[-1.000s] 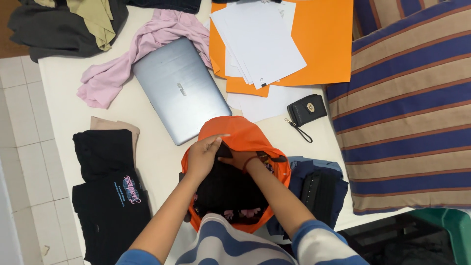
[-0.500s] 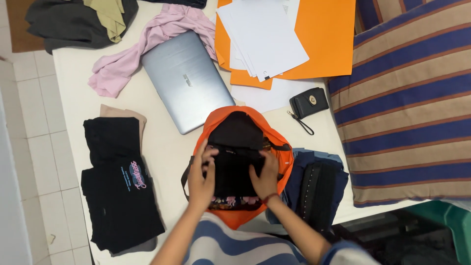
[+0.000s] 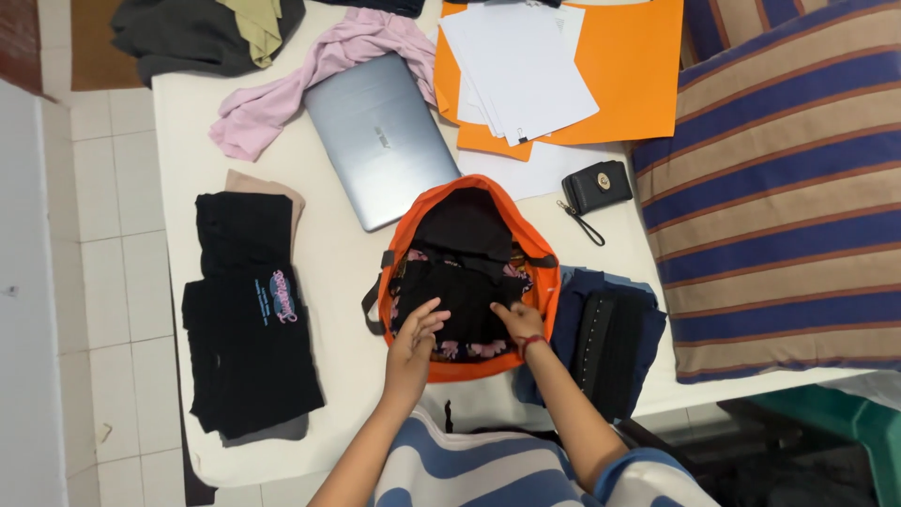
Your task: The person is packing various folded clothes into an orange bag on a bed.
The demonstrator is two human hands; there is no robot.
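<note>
orange backpack [image 3: 466, 282] lying open on the white table [image 3: 328, 263], beside a closed laptop [image 3: 380, 136]. left hand [image 3: 413, 340] rests with fingers spread flat on the black clothing [image 3: 460, 296] packed inside; right hand [image 3: 518, 322] presses the same fabric with loosely open fingers, gripping nothing. probable risks: fabric bunched near the opening may snag the zipper; the bag's near edge sits close to the table edge and may slide off under pressure, dragging the dark folded garments [image 3: 605, 343] just beside it.
</note>
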